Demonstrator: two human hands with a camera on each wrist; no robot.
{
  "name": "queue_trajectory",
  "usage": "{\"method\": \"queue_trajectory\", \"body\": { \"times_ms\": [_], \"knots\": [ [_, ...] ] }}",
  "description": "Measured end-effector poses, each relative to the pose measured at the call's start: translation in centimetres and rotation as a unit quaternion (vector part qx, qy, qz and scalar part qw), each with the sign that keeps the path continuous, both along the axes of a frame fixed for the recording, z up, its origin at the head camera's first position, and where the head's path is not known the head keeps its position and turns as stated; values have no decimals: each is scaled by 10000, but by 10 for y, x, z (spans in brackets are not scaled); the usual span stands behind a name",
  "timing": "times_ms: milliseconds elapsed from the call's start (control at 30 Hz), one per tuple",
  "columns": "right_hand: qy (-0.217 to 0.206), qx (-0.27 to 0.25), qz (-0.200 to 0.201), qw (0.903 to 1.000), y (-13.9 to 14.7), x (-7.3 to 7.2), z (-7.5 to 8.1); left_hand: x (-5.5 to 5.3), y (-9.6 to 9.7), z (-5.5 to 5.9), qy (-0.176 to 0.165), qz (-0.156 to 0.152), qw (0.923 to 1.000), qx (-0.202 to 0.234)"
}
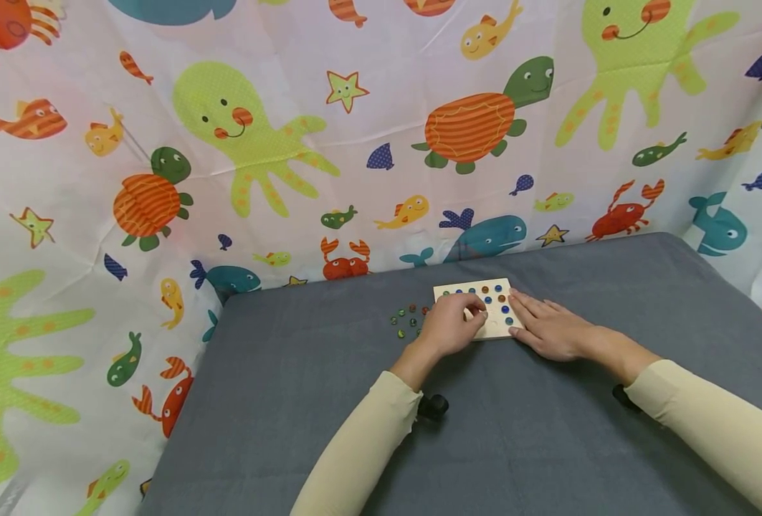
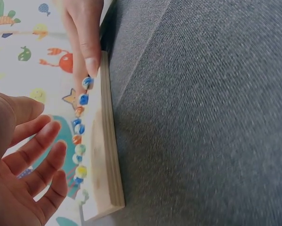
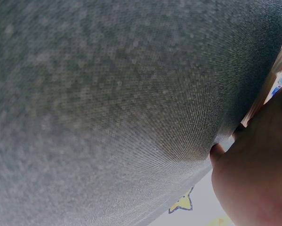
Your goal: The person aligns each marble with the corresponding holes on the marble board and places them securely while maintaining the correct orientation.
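Note:
A pale wooden board (image 1: 498, 331) lies on the grey cloth, with rows of small glass marbles (image 2: 83, 99) in blue, orange, yellow and pale green on it. My left hand (image 1: 450, 324) hovers over the board's left part, fingers loosely bent, thumb near the index finger. Nothing shows between those fingers in the left wrist view, where the hand (image 2: 28, 160) is apart from the board. At the board's right edge rests my right hand (image 1: 551, 330), its fingers extended and touching it. The left hand covers part of the board.
Several loose marbles (image 1: 413, 322), mostly greenish with a few reddish, lie on the cloth left of the board. The grey cloth-covered table (image 1: 290, 401) meets a curtain (image 1: 355, 186) printed with sea animals behind. Dark bands (image 1: 434, 407) sit at the wrists.

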State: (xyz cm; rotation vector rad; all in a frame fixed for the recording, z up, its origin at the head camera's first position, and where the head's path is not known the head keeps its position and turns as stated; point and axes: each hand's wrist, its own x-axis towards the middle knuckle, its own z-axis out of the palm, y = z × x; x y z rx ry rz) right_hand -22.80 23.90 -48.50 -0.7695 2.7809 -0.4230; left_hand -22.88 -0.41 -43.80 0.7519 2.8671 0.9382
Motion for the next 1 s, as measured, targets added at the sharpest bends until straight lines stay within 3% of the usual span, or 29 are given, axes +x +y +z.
{"method": "queue_trajectory", "body": {
  "times_ms": [400, 1000],
  "knots": [
    [-45, 1, -31, 10000, -3, 0, 0, 5, -23, 7, 123, -36, 9999, 78],
    [-89, -69, -2, 9999, 1, 2, 1, 12, -58, 13, 215, 232, 9995, 28]
  ]
}}
